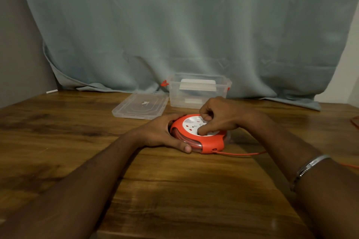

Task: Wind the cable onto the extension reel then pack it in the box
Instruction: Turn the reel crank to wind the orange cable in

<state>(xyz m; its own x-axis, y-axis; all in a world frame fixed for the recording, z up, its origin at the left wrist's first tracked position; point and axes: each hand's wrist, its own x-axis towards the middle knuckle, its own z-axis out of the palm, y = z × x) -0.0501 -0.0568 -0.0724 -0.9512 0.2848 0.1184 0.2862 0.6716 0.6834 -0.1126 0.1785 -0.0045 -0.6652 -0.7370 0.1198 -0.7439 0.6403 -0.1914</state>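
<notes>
A round orange extension reel (210, 144) with a white socket face lies flat on the wooden table (174, 190). My left hand (161, 132) grips its left rim, thumb along the near side. My right hand (215, 117) rests on top, fingers curled down onto the white face. A thin orange cable (240, 154) leaves the reel's near side and runs right, passing under my right forearm. Behind the reel stands the clear plastic box (198, 93), open, with orange latches and something white inside. Its clear lid (139, 107) lies flat to its left.
A grey-blue curtain (184, 25) hangs behind the table and drapes onto its back edge. More orange cable (355, 121) shows at the far right edge. A metal bangle (310, 166) sits on my right wrist.
</notes>
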